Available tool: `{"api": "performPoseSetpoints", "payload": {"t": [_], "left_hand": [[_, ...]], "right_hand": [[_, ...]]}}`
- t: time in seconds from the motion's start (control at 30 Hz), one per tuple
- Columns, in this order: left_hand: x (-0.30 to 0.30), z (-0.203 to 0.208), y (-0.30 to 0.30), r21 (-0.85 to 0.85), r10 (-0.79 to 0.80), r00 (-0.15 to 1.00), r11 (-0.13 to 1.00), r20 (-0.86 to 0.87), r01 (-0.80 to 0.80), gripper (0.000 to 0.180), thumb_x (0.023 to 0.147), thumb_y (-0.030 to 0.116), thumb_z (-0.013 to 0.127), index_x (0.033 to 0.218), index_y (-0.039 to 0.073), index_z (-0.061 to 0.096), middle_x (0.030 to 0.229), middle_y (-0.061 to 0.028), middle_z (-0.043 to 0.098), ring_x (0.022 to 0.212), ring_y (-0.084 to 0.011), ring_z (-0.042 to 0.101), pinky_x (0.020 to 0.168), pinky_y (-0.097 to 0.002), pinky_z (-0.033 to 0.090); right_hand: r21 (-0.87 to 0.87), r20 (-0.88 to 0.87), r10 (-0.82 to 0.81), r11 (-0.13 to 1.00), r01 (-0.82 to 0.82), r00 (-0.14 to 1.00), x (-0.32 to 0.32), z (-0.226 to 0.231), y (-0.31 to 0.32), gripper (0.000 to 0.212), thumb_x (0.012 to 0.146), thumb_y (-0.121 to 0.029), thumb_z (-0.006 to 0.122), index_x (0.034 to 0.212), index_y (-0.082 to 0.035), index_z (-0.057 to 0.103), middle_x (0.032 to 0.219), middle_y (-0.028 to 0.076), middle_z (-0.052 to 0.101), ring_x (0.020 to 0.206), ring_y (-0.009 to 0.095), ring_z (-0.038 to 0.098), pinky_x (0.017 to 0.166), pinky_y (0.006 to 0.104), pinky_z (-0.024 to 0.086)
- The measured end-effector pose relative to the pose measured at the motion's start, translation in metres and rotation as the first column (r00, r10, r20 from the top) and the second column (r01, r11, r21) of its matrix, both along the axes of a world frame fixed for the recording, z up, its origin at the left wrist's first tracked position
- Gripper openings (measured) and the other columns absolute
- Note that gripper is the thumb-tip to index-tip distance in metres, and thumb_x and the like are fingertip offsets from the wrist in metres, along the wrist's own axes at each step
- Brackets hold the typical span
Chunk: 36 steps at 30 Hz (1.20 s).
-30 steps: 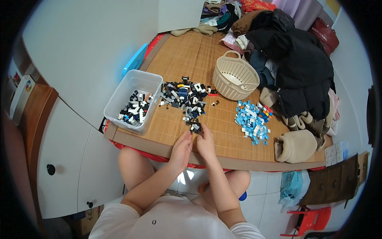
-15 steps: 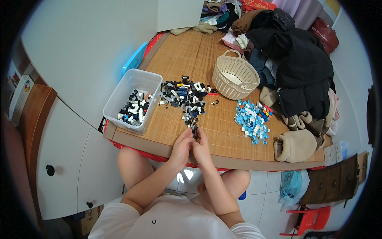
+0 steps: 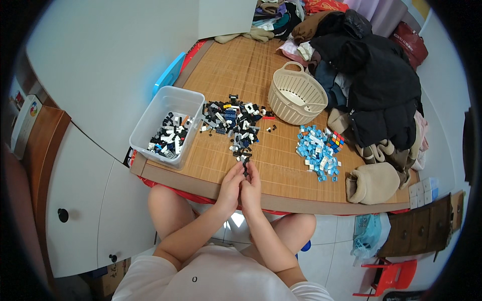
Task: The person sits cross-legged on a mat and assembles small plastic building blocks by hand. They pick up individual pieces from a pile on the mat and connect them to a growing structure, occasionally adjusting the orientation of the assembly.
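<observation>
Head view, hands point(image 3: 229, 190) together, dark piece point(image 3: 246, 168) between them, partly hidden

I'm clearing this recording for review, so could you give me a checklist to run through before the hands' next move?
1. Dark brick piece held between left hand and right hand: ok.
2. Joints within that piece secure: cannot tell; the hands partly cover it.
3. Mixed brick pile near the hands: ok, its lower end lies just beyond the fingertips.
4. Blue-and-white brick pile separate from the mixed pile: ok, bare mat between them.
5. Clear bin open on top: ok.
6. All loose bricks inside the bin: not ok; many lie on the mat.
</observation>
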<state>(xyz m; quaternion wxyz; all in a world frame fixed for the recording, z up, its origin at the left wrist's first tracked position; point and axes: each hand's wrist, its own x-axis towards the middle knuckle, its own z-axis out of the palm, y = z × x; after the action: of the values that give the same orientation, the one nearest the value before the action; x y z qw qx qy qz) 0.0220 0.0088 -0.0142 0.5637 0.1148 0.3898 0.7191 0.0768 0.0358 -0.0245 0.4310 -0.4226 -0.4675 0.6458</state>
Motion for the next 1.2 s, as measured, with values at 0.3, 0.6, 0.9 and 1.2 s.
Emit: {"api": "performPoseSetpoints", "payload": {"t": [0.3, 0.6, 0.9, 1.2], "left_hand": [[0.004, 0.012, -0.007, 0.0, 0.045, 0.998, 0.999, 0.04, -0.045, 0.047, 0.087, 0.005, 0.038, 0.132, -0.003, 0.029, 0.132, -0.0166, 0.036, 0.123, -0.0204, 0.035, 0.102, -0.0303, 0.029], [0.003, 0.006, -0.012, 0.063, 0.118, 0.985, 0.99, 0.127, -0.126, 0.046, 0.087, 0.003, 0.039, 0.131, -0.005, 0.028, 0.132, -0.0181, 0.035, 0.122, -0.0207, 0.037, 0.104, -0.0297, 0.029], [0.005, 0.01, -0.014, 0.079, 0.127, 0.985, 0.987, 0.12, -0.137, 0.044, 0.088, 0.003, 0.039, 0.129, -0.008, 0.031, 0.132, -0.0187, 0.034, 0.125, -0.0202, 0.034, 0.104, -0.0292, 0.028], [-0.012, 0.032, -0.028, 0.176, 0.206, 0.97, 0.958, 0.125, -0.226, 0.042, 0.087, 0.002, 0.037, 0.127, -0.012, 0.032, 0.129, -0.0202, 0.036, 0.123, -0.0215, 0.035, 0.104, -0.0303, 0.028]], "right_hand": [[-0.004, -0.229, -0.077, 0.997, 0.079, 0.97, -0.003, 0.003, -0.014, 0.056, 0.08, 0.01, 0.036, 0.133, 0.0, 0.027, 0.128, 0.015, 0.039, 0.118, 0.02, 0.04, 0.1, 0.0286, 0.031], [-0.116, -0.376, -0.093, 0.992, 0.052, 0.922, 0.002, 0.005, -0.009, 0.049, 0.077, 0.012, 0.036, 0.125, 0.004, 0.037, 0.115, 0.013, 0.049, 0.107, 0.017, 0.047, 0.095, 0.0268, 0.037], [-0.079, -0.403, -0.087, 0.995, 0.06, 0.911, 0.002, 0.008, -0.011, 0.044, 0.079, 0.01, 0.038, 0.122, 0.003, 0.04, 0.114, 0.012, 0.051, 0.105, 0.016, 0.048, 0.093, 0.0258, 0.038], [-0.028, -0.473, 0.008, 0.999, -0.024, 0.881, -0.012, 0.04, -0.022, 0.042, 0.081, 0.006, 0.04, 0.123, 0.001, 0.042, 0.116, 0.011, 0.05, 0.108, 0.015, 0.047, 0.095, 0.0259, 0.036]]}}
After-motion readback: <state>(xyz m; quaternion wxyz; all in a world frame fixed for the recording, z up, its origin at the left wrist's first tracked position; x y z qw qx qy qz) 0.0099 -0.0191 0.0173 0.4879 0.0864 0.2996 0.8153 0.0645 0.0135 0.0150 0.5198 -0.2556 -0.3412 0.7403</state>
